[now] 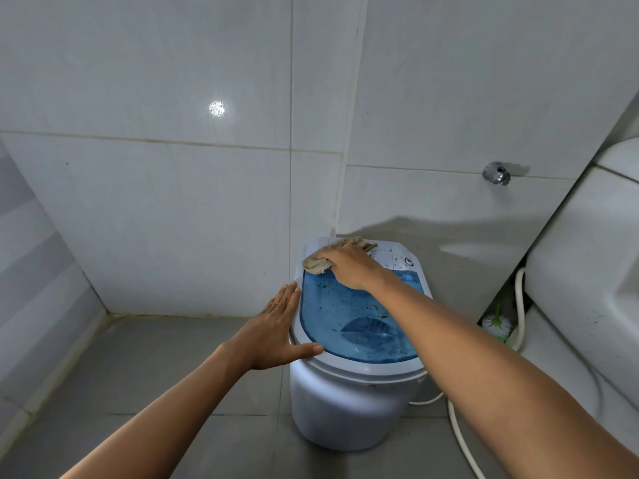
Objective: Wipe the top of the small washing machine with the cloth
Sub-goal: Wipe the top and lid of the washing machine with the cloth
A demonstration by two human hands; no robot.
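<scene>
With the right hand [349, 266] pressing the cloth [316, 265] flat and the left hand [276, 331] open bracing the washing machine [345, 409], firm overlapping strokes toward the speckled blue lid [345, 316] should work best.

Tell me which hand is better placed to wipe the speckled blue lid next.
Right. The right hand already presses the cloth on the machine's back panel, just above the blue lid. The left hand lies flat against the washing machine's left rim, seemingly steadying it, with no cloth.
</scene>
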